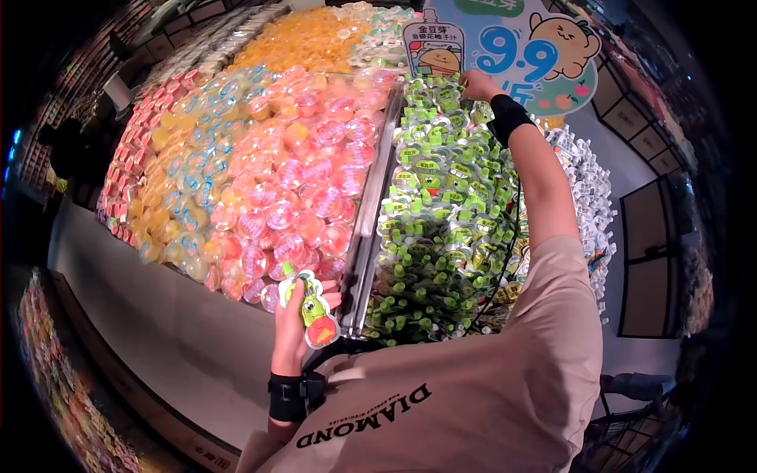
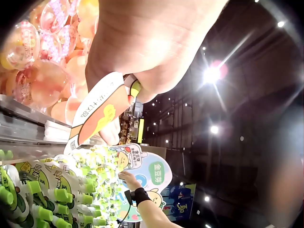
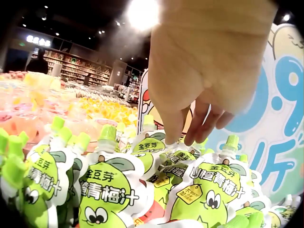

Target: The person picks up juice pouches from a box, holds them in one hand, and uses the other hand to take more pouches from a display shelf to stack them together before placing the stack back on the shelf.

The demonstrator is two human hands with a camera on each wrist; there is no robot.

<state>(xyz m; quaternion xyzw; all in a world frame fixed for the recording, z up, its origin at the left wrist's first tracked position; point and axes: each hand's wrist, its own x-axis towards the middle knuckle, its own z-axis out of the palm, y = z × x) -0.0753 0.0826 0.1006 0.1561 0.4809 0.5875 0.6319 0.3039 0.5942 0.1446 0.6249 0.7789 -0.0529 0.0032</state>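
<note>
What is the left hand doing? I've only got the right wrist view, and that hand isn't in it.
Observer: The left hand grips a single pouch with a green cartoon face on its front.
Operator: Which way does its cap point?
Observer: In the head view it points up and away from the person, toward the pink cups.
Operator: What separates those cups from the green-capped pouches?
Observer: A metal-looking divider runs between the two, from the back of the display to the near edge.
</note>
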